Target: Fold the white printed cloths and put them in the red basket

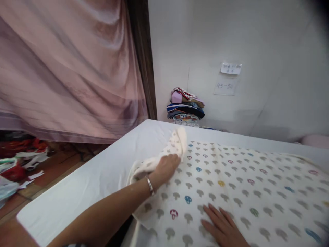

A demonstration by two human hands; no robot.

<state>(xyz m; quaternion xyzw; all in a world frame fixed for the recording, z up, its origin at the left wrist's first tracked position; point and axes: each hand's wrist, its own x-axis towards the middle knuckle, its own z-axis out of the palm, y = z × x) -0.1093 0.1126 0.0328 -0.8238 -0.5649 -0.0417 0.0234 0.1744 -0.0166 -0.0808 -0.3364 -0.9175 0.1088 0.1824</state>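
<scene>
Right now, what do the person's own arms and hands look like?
Both hands are bare, with no gloves. Below the left hand, a silvery bracelet with a braided look goes around the wrist, and the forearm is bare. On the right hand, I see no ring on the fingers in view; its wrist is out of the picture.

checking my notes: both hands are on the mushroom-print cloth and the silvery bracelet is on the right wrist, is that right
Not quite: the head view shows the silvery bracelet at the wrist of the left hand, not the right hand. Both are on the mushroom-print cloth.
</scene>
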